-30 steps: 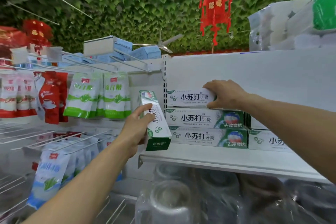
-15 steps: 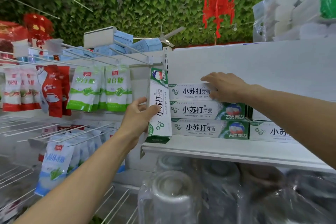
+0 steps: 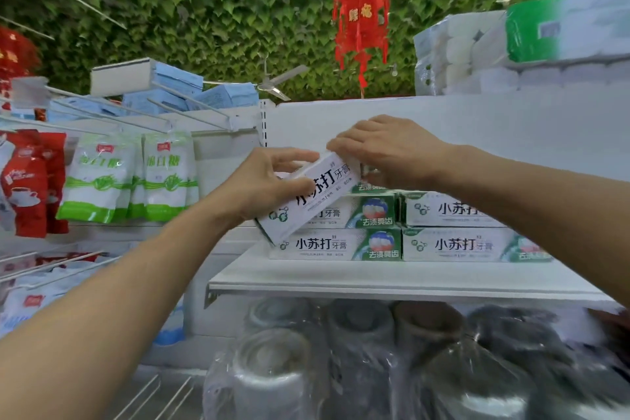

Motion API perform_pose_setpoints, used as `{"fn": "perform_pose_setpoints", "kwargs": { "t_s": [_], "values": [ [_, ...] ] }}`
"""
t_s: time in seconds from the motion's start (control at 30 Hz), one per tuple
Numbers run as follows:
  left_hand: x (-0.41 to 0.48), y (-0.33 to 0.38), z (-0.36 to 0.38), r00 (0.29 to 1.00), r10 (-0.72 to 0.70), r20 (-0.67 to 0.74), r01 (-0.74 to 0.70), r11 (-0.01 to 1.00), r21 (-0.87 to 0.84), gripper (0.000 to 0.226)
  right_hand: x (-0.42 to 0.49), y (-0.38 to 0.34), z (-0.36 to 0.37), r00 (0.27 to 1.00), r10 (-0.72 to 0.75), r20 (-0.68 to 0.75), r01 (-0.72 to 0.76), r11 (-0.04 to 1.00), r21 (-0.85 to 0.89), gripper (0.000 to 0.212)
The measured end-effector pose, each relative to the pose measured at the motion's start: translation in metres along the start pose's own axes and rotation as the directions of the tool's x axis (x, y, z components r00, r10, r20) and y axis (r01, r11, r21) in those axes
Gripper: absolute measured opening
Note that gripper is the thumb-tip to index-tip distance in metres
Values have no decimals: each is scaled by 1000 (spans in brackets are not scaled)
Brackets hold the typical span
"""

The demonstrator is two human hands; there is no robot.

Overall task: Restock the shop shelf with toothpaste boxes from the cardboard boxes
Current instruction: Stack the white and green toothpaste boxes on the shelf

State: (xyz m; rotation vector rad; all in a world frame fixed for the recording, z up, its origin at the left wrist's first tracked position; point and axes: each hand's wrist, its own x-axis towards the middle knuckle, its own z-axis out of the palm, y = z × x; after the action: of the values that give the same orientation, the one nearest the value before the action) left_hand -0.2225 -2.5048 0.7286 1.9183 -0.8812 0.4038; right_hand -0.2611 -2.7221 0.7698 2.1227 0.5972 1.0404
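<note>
A white and green toothpaste box (image 3: 317,194) is tilted in front of the stacked toothpaste boxes (image 3: 344,245) on the white shelf (image 3: 392,278). My left hand (image 3: 272,184) grips its lower left half, thumb on the printed face. My right hand (image 3: 392,153) holds its upper right end from above, over the top of the left stack. A second stack of toothpaste boxes (image 3: 453,244) lies to the right. No cardboard box is in view.
Green and white bags (image 3: 129,177) and red packets (image 3: 30,181) hang on wire hooks to the left. Wrapped pots (image 3: 272,382) fill the space under the shelf. Tissue rolls (image 3: 511,54) sit on top, and a red lantern (image 3: 361,20) hangs overhead.
My left hand swung the box from upright at the shelf's left edge to a slant in front of the stack. My right hand left the top stacked box and took the held box's upper end.
</note>
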Motion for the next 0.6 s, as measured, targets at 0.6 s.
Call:
{"fn": "perform_pose_setpoints", "kwargs": {
  "t_s": [0.6],
  "values": [
    [100,-54,80,942,-188,-278,307,817,487,81,-145,108,51,808,515,287,-451,854,-261,38]
  ]
}}
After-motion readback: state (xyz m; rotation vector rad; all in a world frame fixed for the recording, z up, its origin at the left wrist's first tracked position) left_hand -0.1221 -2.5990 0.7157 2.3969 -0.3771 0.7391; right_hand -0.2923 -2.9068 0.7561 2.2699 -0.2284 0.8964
